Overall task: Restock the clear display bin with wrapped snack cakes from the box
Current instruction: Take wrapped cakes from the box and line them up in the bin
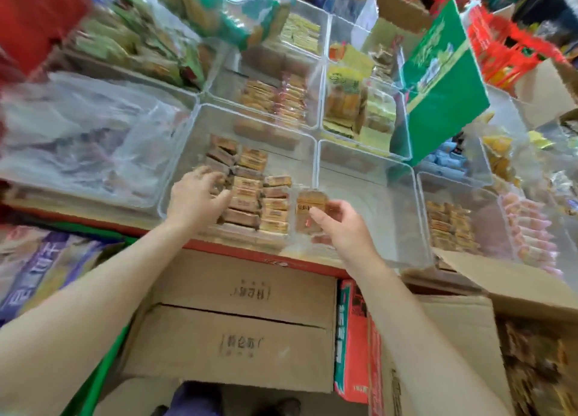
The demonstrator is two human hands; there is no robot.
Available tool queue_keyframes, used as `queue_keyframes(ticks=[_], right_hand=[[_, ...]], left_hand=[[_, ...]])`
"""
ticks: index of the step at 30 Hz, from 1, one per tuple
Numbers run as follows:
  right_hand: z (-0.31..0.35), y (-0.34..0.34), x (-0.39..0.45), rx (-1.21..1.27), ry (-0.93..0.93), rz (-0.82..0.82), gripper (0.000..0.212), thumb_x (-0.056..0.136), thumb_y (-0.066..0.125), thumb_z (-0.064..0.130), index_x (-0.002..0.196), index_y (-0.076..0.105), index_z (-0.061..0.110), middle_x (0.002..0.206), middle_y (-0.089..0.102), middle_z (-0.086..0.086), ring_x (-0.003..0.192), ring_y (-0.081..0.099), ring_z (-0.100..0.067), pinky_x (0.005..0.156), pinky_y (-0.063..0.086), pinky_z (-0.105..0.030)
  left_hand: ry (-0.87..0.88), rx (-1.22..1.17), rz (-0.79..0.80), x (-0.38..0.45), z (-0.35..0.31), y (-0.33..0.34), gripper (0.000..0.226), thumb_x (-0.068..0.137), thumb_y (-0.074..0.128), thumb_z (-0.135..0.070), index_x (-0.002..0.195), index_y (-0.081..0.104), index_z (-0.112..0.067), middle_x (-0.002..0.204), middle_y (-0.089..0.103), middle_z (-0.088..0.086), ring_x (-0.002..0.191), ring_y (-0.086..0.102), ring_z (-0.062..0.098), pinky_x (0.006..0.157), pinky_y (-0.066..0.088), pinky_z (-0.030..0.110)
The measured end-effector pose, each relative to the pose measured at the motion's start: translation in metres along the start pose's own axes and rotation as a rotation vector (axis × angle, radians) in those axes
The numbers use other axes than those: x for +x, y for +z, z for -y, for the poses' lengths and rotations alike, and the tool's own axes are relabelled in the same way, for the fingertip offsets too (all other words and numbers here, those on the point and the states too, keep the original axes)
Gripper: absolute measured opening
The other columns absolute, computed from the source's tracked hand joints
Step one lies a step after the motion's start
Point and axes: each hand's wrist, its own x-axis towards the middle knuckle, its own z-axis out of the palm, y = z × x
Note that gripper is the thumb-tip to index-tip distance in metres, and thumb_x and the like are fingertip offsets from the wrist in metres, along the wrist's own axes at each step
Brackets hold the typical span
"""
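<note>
A clear display bin [283,134] sits on the shelf straight ahead, partly filled with rows of brown-and-yellow wrapped snack cakes [250,186]. My left hand [195,197] reaches into the bin and rests on the left rows, fingers spread over the cakes. My right hand [341,223] holds one wrapped snack cake [309,204] by its lower edge at the bin's right side, beside the filled rows. An open cardboard box [463,325] stands at lower right, with wrapped cakes showing inside at the far right.
More clear bins of wrapped snacks surround the target, including an almost bare one [366,197] to its right. A green carton [444,81] leans at upper right. Closed cardboard boxes [237,318] are stacked under the red shelf edge [281,261].
</note>
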Motion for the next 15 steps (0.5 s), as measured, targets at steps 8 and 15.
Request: queue_keyframes(ticks=[8, 15], right_hand=[[0.019, 0.062, 0.13, -0.408, -0.308, -0.254, 0.029, 0.09, 0.072, 0.016, 0.116, 0.06, 0.02, 0.105, 0.066, 0.007, 0.098, 0.062, -0.012, 0.085, 0.046, -0.022], [-0.013, 0.097, 0.219, -1.232, -0.363, -0.165, 0.019, 0.095, 0.049, 0.001, 0.109, 0.059, 0.01, 0.111, 0.066, -0.012, 0.101, 0.06, -0.034, 0.08, 0.041, -0.035]], left_hand=[[0.073, 0.349, 0.025, 0.018, 0.027, 0.02, 0.053, 0.092, 0.043, -0.053, 0.118, 0.065, -0.012, 0.123, 0.061, 0.011, 0.114, 0.053, 0.031, 0.085, 0.047, 0.042], [0.071, 0.367, 0.067, 0.016, 0.028, 0.02, 0.059, 0.091, 0.038, -0.057, 0.125, 0.062, -0.015, 0.133, 0.057, 0.009, 0.124, 0.048, 0.027, 0.089, 0.045, 0.041]])
